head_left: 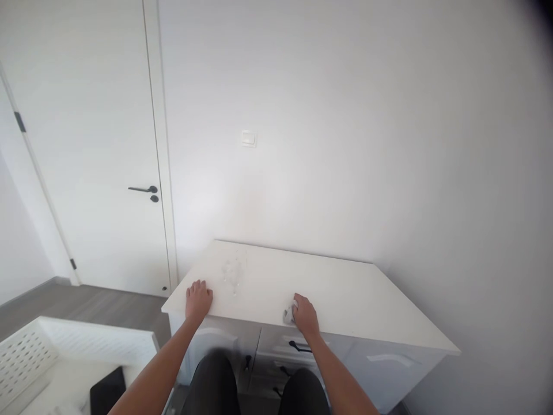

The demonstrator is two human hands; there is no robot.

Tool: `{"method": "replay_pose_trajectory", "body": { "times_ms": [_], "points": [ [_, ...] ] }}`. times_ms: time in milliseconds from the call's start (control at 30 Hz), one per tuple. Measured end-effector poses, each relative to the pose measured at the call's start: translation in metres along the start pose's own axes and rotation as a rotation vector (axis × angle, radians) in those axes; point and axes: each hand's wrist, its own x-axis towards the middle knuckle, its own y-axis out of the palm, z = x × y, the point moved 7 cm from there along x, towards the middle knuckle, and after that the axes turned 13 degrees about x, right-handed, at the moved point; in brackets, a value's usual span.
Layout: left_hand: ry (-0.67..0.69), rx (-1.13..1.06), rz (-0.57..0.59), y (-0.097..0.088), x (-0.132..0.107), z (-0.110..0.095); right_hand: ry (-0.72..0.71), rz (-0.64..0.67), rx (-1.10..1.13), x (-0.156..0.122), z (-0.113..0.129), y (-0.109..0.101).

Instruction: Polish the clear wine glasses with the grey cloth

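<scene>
A white cabinet top stretches in front of me against the wall. My left hand lies palm down near its front left edge, fingers stretched out and holding nothing. Close to the front edge, right of the middle, my right hand is closed on a light grey cloth, which bunches out to the left of the fingers and touches the top. Wet-looking drops are scattered on the left part of the surface, beyond my left hand.
Below the top are drawers with black handles. At lower left stands a white perforated basket-like unit with a black flat object in it. A white door and a light switch are behind.
</scene>
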Motion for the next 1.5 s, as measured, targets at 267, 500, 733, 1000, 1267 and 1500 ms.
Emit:
{"method": "replay_pose_trajectory", "body": {
  "times_ms": [267, 500, 733, 1000, 1267, 1500],
  "points": [
    [-0.282, -0.749, 0.136, -0.003, -0.026, -0.013, 0.008, -0.004, 0.048, 0.0, -0.004, 0.002],
    [-0.21, -1.22, 0.449, 0.016, -0.037, -0.07, 0.001, -0.007, 0.041, 0.001, -0.005, 0.003],
    [-0.116, -1.258, 0.583, 0.01, -0.036, -0.095, -0.02, -0.023, 0.064, 0.003, -0.004, 0.002],
    [0.099, -1.508, 0.655, 0.003, -0.044, -0.143, -0.017, -0.017, 0.104, 0.003, -0.002, -0.002],
    [0.05, -1.479, 0.547, 0.005, -0.045, -0.157, -0.015, -0.022, 0.176, 0.003, 0.001, -0.007],
    [0.174, -1.374, 0.364, -0.005, -0.029, -0.193, -0.017, -0.074, 0.254, 0.006, -0.006, -0.002]
  ]
}}
